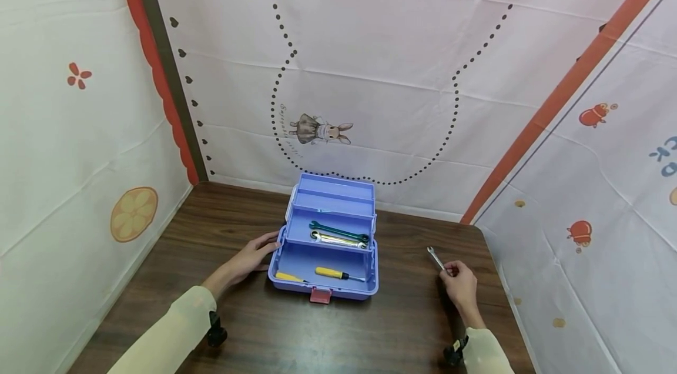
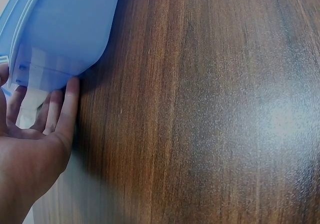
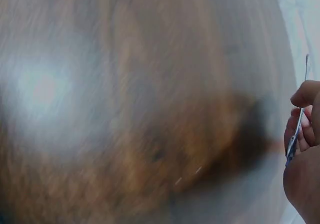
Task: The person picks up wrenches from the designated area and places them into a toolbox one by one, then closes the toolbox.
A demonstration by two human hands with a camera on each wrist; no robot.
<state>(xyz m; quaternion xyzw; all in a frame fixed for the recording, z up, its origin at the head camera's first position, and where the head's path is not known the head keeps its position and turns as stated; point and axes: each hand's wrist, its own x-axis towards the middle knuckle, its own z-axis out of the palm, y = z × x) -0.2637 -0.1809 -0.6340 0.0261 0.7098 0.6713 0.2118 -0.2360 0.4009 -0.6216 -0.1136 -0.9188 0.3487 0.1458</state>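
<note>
A blue-purple toolbox (image 1: 324, 291) stands with its lid and stepped tray raised. At its left side is my left hand (image 1: 247, 259), with the thumb at the rim and the fingertips low against the outer wall (image 2: 75, 29) in the left wrist view. A green wrench (image 1: 338, 230) and shiny wrenches (image 1: 335, 240) lie in the tray. In the bottom compartment are a yellow-handled screwdriver (image 1: 330, 272) and another yellow-handled tool (image 1: 290, 277). Off to the right, my right hand (image 1: 461, 287) pinches a small silver wrench (image 1: 435, 257) between thumb and fingers, its open end pointing away.
The dark wood table (image 1: 402, 327) is bounded by printed white cloth (image 1: 370, 68) at the back and both sides. A red latch (image 1: 320, 296) hangs at the toolbox's front. Dark wrist devices (image 1: 215, 330) are strapped over both pale sleeves.
</note>
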